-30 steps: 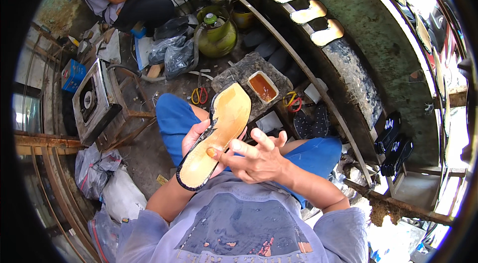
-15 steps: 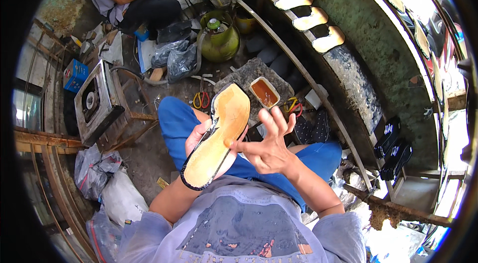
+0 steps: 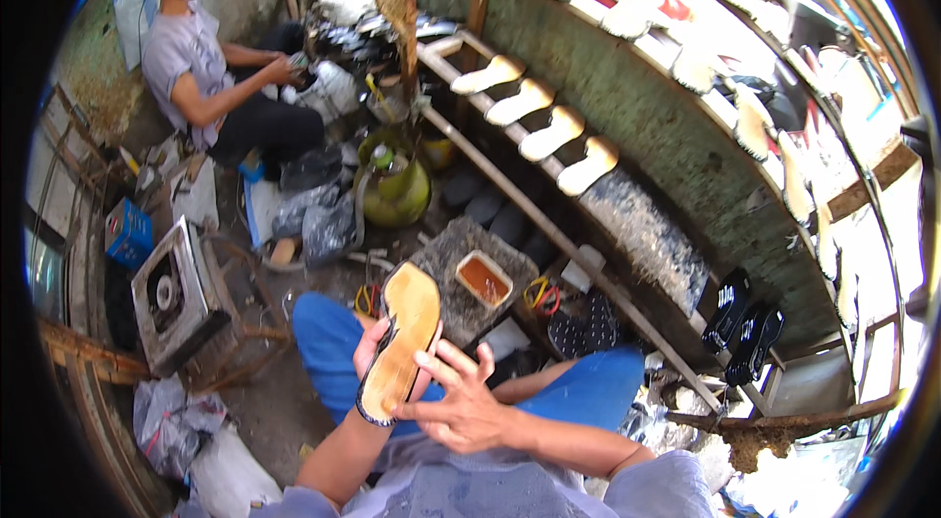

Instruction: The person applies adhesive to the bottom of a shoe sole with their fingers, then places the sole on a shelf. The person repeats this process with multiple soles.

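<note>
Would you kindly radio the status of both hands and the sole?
Left hand gripping tan sole. Right hand open, one fingertip on the sole's near end. Nothing visibly in the way; tub beyond, to the right.

Head cam, left of a fisheye pair. Looks down and forward from head height: hands (image 3: 463,410) close, lower centre; co-worker (image 3: 181,62) farther off, upper left. Straight lines bend toward frame rim.

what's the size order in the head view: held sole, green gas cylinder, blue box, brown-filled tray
1. held sole
2. green gas cylinder
3. blue box and brown-filled tray: too alike to rank
</note>
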`<state>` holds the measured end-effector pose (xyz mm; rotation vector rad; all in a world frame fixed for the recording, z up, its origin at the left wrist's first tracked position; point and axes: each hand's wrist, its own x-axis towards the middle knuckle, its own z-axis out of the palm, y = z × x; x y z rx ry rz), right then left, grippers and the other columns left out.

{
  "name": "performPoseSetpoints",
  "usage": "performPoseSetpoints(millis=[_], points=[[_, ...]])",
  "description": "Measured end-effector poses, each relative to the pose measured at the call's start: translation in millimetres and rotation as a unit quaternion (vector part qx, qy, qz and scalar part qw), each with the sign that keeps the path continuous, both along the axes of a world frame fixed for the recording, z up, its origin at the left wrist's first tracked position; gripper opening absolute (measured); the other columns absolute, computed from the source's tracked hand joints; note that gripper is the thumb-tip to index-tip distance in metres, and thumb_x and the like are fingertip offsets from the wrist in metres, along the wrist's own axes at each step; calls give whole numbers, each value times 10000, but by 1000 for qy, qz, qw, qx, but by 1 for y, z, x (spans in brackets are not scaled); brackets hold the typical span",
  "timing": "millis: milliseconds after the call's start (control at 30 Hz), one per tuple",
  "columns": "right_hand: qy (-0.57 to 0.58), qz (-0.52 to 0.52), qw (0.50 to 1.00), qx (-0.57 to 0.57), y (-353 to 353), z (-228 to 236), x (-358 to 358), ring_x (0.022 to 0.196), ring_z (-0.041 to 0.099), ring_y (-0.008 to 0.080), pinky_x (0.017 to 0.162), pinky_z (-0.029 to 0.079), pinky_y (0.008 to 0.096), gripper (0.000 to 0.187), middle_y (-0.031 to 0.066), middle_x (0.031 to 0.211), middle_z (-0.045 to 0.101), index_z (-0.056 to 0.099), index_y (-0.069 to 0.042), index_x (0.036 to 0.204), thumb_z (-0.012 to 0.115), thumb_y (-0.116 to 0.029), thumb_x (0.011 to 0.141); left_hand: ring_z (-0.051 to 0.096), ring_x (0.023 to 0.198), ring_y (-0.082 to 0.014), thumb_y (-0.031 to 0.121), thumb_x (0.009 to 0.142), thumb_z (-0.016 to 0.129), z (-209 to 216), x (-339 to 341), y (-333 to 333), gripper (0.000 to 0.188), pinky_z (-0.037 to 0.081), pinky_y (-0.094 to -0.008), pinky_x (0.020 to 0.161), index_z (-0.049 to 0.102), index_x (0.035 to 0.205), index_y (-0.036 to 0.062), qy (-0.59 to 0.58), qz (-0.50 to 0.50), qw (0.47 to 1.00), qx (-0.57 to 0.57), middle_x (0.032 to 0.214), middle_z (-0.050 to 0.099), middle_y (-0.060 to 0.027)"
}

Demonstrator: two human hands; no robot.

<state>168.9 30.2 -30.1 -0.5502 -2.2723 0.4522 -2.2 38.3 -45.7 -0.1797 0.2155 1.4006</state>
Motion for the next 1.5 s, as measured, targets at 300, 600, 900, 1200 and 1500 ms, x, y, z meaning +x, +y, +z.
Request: performPoseSetpoints(millis=[300, 600, 900, 1200, 1500], points=[[235, 7, 845, -480, 69, 13, -66, 1557, 156, 421, 1243, 261, 522, 1294, 263, 1669, -77, -159, -21, 1579, 874, -285, 846, 521, 1354, -279, 184, 972, 433, -8, -25, 118, 706, 427, -433, 1134, 237, 1650, 146, 415, 245, 867, 127, 1561, 449, -132], [205, -130, 927, -286, 229, 27, -131, 1547, 210, 327, 1176, 410, 465, 1089, 258, 1618, 158, 44, 12, 1571, 805, -75, 797, 125, 1593, -338, 529, 1094, 300, -8, -93, 240, 767, 120, -481, 1277, 91, 1675, 74, 475, 291, 812, 172, 1743, 121, -129], [256, -438, 854, -113, 554, -4, -193, 1375, 352, 562, 1181, 318, 553, 991, 381, 1524, 181, 134, -54, 1549, 716, -4, 748, 367, 1434, -238, 524, 1094, 305, -35, -128, 276, 705, 298, -419, 1150, 368, 1599, 36, 515, 239, 823, 1, 1672, 348, -103], [182, -507, 795, -279, 626, -12, -208, 1468, 224, 614, 1233, 267, 570, 1106, 399, 1602, 98, 86, -73, 1607, 845, -135, 805, 429, 1308, -196, 539, 1089, 317, -32, -117, 302, 702, 338, -376, 1096, 400, 1584, 48, 539, 206, 817, 5, 1652, 384, -72], [304, -218, 903, -210, 363, -39, -107, 1336, 582, 370, 1158, 412, 433, 829, 284, 1477, 542, 237, -34, 1624, 698, -16, 936, 417, 1324, -215, 520, 1091, 351, -49, -127, 301, 660, 294, -386, 1127, 425, 1573, 76, 488, 183, 853, 29, 1644, 395, -106]])
